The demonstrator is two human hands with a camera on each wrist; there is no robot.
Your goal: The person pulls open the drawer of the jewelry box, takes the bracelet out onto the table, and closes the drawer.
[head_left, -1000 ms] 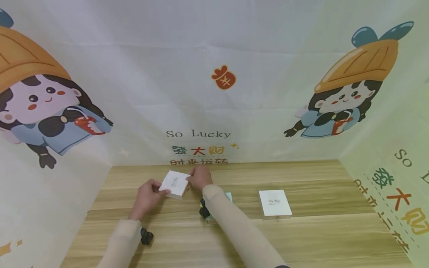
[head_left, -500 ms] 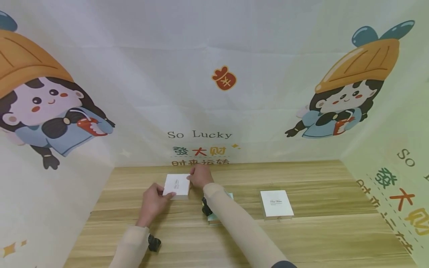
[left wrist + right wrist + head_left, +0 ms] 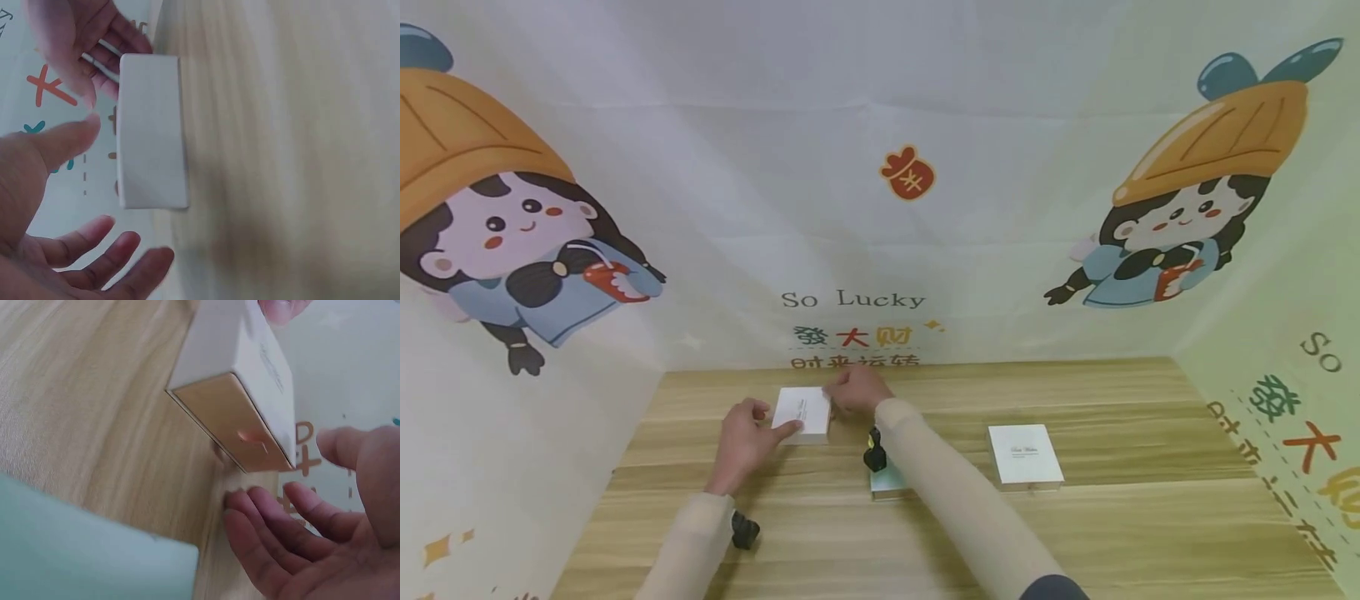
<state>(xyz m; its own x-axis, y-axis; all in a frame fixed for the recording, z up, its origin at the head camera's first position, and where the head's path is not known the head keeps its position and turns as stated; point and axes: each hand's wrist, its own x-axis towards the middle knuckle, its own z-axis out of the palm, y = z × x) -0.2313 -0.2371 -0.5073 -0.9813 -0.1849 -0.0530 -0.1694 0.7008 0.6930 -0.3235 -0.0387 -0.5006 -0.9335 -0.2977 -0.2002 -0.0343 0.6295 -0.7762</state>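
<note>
A white square box (image 3: 802, 410) with small printed lettering lies flat on the wooden table at the back left. Beside its left edge is my left hand (image 3: 747, 442), thumb over the near corner. The left wrist view shows that thumb and fingers (image 3: 125, 250) spread apart, off the box. My right hand (image 3: 859, 390) is by the box's far right corner. In the right wrist view its fingers (image 3: 275, 531) are loosely extended, with a gap to the box's tan end, which has a small notch. Neither hand grips the box.
A pale green box (image 3: 889, 483) lies partly under my right forearm. Another white box (image 3: 1026, 455) with lettering sits to the right on the wooden table (image 3: 1150, 533). A printed cloth (image 3: 1000, 275) walls the back and sides.
The white box, tilted and held by both hands a second ago, came down square onto the table. Both hands have since loosened from it, the right drawing slightly away to the right.
</note>
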